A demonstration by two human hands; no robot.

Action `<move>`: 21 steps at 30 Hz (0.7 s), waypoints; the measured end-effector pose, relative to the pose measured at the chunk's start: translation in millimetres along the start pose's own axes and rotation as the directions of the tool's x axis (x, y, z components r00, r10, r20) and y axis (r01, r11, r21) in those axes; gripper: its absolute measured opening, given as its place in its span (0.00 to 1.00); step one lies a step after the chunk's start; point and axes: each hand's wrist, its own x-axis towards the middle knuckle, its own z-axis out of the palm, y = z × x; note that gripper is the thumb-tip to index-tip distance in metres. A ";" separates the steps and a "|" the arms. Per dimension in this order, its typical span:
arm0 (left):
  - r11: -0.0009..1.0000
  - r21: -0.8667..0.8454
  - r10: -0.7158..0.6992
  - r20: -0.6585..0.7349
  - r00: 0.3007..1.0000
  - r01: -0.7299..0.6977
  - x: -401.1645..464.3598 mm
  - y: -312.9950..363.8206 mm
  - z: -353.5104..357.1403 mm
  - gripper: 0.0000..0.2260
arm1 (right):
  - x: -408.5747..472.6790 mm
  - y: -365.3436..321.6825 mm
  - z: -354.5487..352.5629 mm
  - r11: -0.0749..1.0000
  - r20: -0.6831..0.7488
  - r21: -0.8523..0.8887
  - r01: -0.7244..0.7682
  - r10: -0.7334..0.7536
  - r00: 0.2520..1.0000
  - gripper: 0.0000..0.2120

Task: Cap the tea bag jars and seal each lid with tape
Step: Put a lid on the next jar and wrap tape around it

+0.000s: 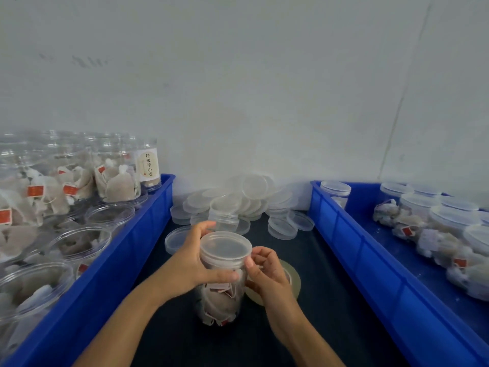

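Left hand (190, 263) clamps the upright capped jar (221, 282); right hand (267, 268) pinches at the lid (225, 246) rim (tape end unclear), roll (292, 280) just behind it

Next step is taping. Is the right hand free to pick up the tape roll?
Probably yes: the tape roll lies flat just beneath the right hand, nothing covering it, though that hand's fingers are at the jar lid.

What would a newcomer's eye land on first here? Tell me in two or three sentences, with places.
First, at the centre, the left hand and right hand hold a capped tea bag jar, fingers at its lid. Next, the two blue crates: the left crate holds open jars of tea bags, the right crate capped ones. Behind the hands, a heap of loose clear lids lies against the wall.
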 end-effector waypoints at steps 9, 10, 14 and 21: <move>0.995 -0.031 -0.101 -0.078 0.992 0.099 27.5 49.8 8.2 0.41 | 10.2 -36.3 3.3 0.993 -0.167 -0.107 0.052 -0.069 0.984 0.12; 0.996 -0.036 -0.089 -0.111 0.990 0.085 37.4 60.9 11.1 0.44 | 16.3 -48.1 0.4 0.992 -0.182 -0.101 0.071 -0.088 0.979 0.12; 0.999 -0.013 0.035 -0.278 0.960 -0.040 85.9 108.8 32.2 0.42 | 46.0 -106.6 -24.5 0.971 -0.293 -0.187 0.148 -0.199 0.935 0.11; 0.978 -0.097 0.149 -0.304 0.941 -0.186 168.3 174.4 93.2 0.34 | 88.2 -190.3 -101.2 0.858 -0.438 -0.494 0.141 -0.385 0.812 0.12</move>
